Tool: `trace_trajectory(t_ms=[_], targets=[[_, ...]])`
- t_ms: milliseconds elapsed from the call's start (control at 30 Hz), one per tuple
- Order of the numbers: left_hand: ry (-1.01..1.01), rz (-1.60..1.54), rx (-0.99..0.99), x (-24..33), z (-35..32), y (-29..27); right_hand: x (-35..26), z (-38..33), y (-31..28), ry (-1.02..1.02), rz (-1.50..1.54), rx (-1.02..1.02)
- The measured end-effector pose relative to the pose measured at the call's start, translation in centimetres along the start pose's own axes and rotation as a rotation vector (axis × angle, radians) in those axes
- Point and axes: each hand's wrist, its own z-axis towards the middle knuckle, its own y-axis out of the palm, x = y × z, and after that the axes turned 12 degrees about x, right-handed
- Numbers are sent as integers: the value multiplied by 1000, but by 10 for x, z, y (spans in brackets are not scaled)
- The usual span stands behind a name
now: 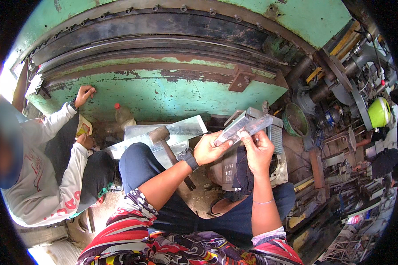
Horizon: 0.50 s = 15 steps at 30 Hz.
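Observation:
Above my lap I hold a short, shiny piece of bent sheet metal (259, 124), tilted with its far end up to the right. My left hand (209, 148) is closed round its near left end, the thumb laid along it. My right hand (258, 154) grips its lower edge between thumb and fingers. Left of my left hand, a mallet (159, 134) with a dark head leans by my knee. Behind it lie long, bright sheet metal pieces (183, 129) on the floor. A dark cloth (243, 171) hangs below my hands, and a grey ribbed metal housing (276, 136) stands behind them.
A large green press machine (163, 90) spans the front. On the left sits a co-worker (53, 176) in a light sweatshirt, near a plastic bottle (124, 115). Right of me are a round green pan (296, 119), metal bars and machine parts, and a bright green container (379, 112).

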Motion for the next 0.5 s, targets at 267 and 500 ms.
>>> trace_trajectory(t_ms=[267, 500], targets=[[-139, -19, -18, -11, 2, -5, -1, 2, 5, -26, 35, 111], [-39, -152, 614, 72, 55, -57, -30, 4, -44, 10, 422, 291]])
